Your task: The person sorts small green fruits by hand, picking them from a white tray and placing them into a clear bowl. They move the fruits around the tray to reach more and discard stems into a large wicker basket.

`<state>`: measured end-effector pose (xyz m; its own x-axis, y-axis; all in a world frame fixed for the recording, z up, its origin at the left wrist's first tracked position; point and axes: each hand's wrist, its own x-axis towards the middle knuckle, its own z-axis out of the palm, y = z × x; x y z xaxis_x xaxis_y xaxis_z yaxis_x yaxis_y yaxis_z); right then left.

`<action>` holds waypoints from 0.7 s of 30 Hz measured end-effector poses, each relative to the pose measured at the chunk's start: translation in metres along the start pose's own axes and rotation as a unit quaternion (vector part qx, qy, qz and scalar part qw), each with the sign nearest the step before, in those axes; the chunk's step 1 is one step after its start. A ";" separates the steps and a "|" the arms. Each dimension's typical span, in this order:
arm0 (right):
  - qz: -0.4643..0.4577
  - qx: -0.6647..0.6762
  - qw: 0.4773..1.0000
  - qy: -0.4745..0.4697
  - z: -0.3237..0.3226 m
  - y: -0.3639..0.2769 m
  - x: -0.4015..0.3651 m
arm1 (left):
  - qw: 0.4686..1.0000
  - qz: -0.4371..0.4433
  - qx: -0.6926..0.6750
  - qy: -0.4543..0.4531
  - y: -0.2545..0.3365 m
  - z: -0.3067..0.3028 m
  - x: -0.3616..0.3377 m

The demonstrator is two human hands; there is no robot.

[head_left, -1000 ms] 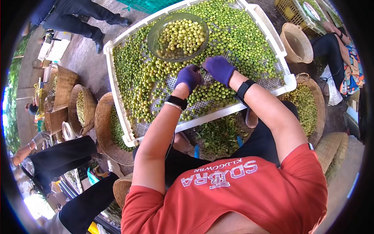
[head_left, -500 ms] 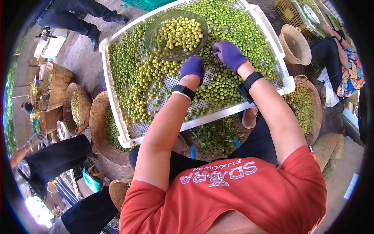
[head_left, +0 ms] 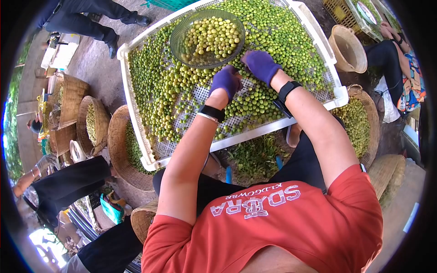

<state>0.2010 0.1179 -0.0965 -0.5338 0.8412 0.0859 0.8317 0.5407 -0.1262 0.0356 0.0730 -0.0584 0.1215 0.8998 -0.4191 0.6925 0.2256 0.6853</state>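
My left hand [head_left: 226, 81], in a purple glove, is closed just below the near rim of a see-through mesh bowl [head_left: 179, 41]. My right hand [head_left: 262, 66], gloved the same way, is curled with its fingertips to the right of the bowl's near rim. What either hand pinches, if anything, is hidden. Yellowish round fruits [head_left: 214, 37] lie in the bowl. Around it, many small green fruits [head_left: 284, 34] cover a white perforated tray [head_left: 239, 140]. Some of the tray's holed floor shows near my left hand.
Wicker baskets of fruit stand left [head_left: 119, 148] and right [head_left: 371, 109] of the tray. A beige bucket [head_left: 348, 49] sits at its upper right. People are nearby: dark trouser legs [head_left: 98, 20] upper left, a gloved hand [head_left: 47, 162] at left, a seated person [head_left: 387, 59] at right.
My right hand has shifted slightly left and down, closer to my left hand. The left hand has turned a little, its fingertips now toward the right. The bowl stays in place on the tray.
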 end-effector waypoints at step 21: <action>0.015 0.204 0.978 -0.040 -0.019 0.000 -0.039 | 0.939 0.124 0.290 -0.138 -0.009 0.030 -0.009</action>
<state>0.2248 0.0850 -0.0812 -0.5346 0.8451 0.0002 0.7256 0.4592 -0.5126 0.0496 0.0515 -0.0781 0.4541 0.7492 -0.4822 0.8798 -0.2916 0.3755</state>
